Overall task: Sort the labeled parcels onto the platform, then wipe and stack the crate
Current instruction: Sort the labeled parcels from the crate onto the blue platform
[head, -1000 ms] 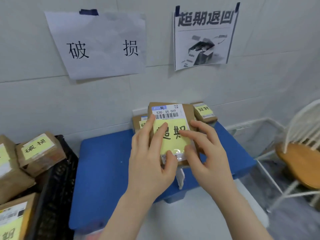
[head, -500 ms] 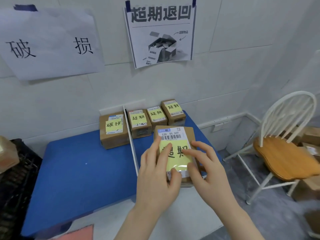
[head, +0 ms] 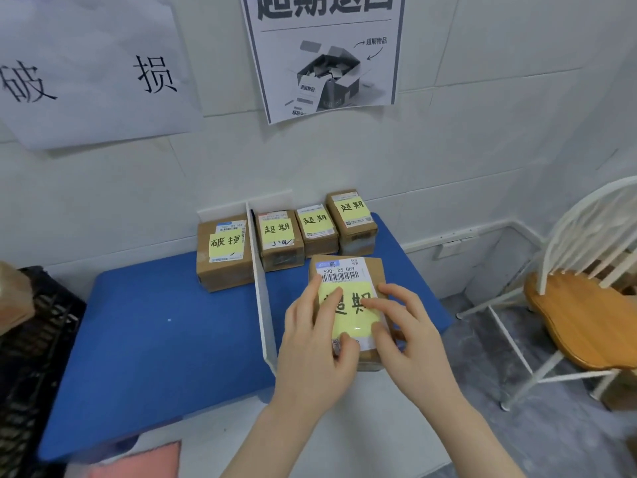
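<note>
A brown cardboard parcel (head: pixel 348 270) with a barcode label and a yellow note reading 超期 is held low over the blue platform (head: pixel 155 332), on the right side of a white divider (head: pixel 262 298). My left hand (head: pixel 315 350) grips its left edge and my right hand (head: pixel 403 332) its right edge, fingers spread over the yellow note. Three parcels marked 超期 (head: pixel 315 229) stand in a row at the wall behind it. Left of the divider stands one parcel marked 破损 (head: pixel 225 250).
A black crate (head: pixel 31 357) with a parcel in it sits at the left edge. A white chair with a wooden seat (head: pixel 579 319) stands to the right. Two paper signs hang on the wall. A pink cloth (head: pixel 138 460) lies at the bottom.
The view has swung right and down from the crate to the platform. Both hands have carried the parcel to the platform's right section, in front of the row of 超期 parcels.
</note>
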`<move>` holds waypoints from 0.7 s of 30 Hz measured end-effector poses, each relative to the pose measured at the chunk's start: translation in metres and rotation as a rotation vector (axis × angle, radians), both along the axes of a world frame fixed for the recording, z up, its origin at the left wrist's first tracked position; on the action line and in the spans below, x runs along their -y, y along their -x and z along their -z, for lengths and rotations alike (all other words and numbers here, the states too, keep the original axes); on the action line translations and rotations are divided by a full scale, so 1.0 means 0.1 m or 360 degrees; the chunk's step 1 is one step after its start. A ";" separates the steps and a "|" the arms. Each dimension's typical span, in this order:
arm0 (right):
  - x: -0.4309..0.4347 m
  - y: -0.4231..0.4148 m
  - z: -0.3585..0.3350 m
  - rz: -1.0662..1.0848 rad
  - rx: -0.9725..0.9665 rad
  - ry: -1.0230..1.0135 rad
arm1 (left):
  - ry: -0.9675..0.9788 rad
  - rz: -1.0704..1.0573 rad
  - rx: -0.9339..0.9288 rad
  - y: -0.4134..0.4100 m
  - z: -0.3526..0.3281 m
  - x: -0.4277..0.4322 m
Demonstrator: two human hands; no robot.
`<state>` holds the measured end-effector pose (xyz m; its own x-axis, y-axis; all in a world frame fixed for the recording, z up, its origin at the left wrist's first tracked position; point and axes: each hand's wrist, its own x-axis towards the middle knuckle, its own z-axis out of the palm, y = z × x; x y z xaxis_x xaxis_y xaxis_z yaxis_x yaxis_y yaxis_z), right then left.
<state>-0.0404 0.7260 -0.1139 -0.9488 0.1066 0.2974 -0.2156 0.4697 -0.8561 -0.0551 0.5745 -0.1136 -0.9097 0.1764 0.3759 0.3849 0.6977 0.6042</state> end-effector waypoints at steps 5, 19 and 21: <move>-0.18 0.38 0.25 -0.0179 0.0138 -0.0132 | 0.0003 -0.0185 0.0180 0.22 0.31 -0.13; -0.20 0.88 1.15 -0.0778 0.0412 -0.0390 | 0.0103 -0.0524 0.0533 0.33 1.15 -0.14; -0.22 0.89 1.17 -0.0802 0.0422 -0.0418 | 0.0169 -0.0561 0.0500 0.26 1.14 -0.18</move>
<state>-0.1294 0.7475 -0.2314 -0.9084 -0.4181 0.0008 -0.2618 0.5674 -0.7807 -0.0807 0.5926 -0.2275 -0.9876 -0.1406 0.0702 -0.0758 0.8172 0.5714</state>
